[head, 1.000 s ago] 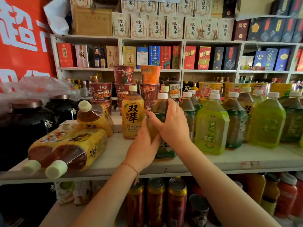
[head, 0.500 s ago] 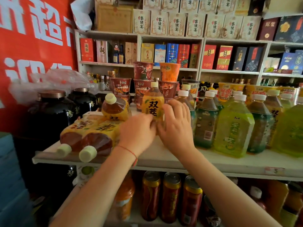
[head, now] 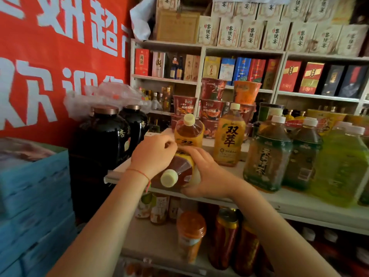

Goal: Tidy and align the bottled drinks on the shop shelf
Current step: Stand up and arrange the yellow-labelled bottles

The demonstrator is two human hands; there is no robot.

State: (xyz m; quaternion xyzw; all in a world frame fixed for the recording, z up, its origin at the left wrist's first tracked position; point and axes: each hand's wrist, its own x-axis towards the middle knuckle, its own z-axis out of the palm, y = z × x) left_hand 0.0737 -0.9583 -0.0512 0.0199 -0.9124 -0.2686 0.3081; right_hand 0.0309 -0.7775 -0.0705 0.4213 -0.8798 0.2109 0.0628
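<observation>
Both hands are on the fallen bottle (head: pixel 175 172) at the left end of the shelf (head: pixel 299 202), a bit left of centre frame. It's lying on its side with the cream cap pointing straight at the camera, which is why it needs sorting out. The left hand (head: pixel 153 154) is curled over the top of it and the right hand (head: pixel 207 176) is clamped on its right side with the thumb tucked underneath, so I'd guess that's a grip for tipping it upright. Just behind, another amber bottle (head: pixel 188 130) leans at an angle. To the right of that, the yellow-label bottle (head: pixel 229 136) stands straight, and the green tea bottles (head: pixel 267 154) along the right side are already upright in a row. So the mess looks confined to this left corner.
</observation>
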